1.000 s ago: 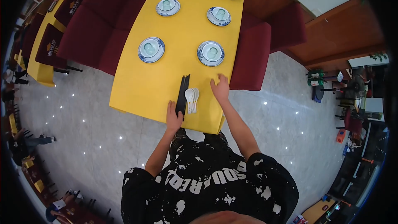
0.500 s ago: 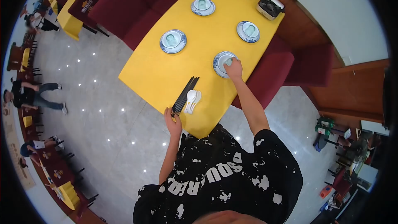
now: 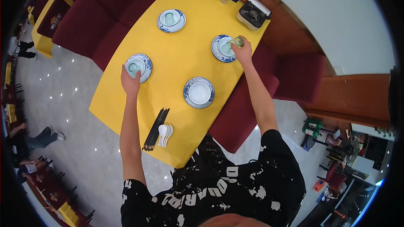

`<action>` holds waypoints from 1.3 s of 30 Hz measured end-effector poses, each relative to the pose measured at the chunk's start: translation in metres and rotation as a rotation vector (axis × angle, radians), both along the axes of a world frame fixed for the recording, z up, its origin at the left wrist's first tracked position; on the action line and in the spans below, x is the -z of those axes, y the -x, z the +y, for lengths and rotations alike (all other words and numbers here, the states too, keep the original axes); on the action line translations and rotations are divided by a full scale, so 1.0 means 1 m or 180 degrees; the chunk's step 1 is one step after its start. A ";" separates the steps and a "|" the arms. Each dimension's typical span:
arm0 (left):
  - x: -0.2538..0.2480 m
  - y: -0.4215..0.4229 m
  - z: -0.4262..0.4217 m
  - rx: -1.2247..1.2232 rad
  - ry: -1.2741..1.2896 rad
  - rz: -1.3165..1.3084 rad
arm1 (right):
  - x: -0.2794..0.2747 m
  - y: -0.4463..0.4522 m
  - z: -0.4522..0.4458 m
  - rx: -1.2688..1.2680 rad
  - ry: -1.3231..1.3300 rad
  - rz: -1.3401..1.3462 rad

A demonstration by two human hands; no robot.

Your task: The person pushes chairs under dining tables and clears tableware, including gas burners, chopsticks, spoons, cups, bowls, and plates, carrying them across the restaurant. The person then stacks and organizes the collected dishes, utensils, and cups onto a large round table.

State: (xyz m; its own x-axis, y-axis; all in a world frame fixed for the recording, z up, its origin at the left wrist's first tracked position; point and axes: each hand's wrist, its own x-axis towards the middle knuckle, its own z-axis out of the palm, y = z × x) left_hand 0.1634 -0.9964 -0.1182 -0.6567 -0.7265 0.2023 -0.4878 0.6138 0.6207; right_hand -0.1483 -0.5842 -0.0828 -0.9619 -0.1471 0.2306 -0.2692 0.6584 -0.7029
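The right hand [image 3: 243, 54] grips a glass [image 3: 239, 41] beside another glass [image 3: 227, 48], beyond and right of the near bowl [image 3: 199, 93]. The left hand [image 3: 130, 83] curls half-closed by a third glass [image 3: 133, 67], beyond and left of that bowl; its hold is unclear. The near bowl has no glass in it; three bowls farther off each have one. Chopsticks [image 3: 156, 129] and spoons [image 3: 163, 130] lie bunched on its nearer left.

Glossy white ceramic bowl [image 3: 199, 93], matt tablecloth [image 3: 176, 54]
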 end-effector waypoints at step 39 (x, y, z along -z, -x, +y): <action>-0.016 0.328 0.001 0.1201 -0.0680 0.0166 | 0.019 0.002 -0.028 0.0110 0.0306 -0.0870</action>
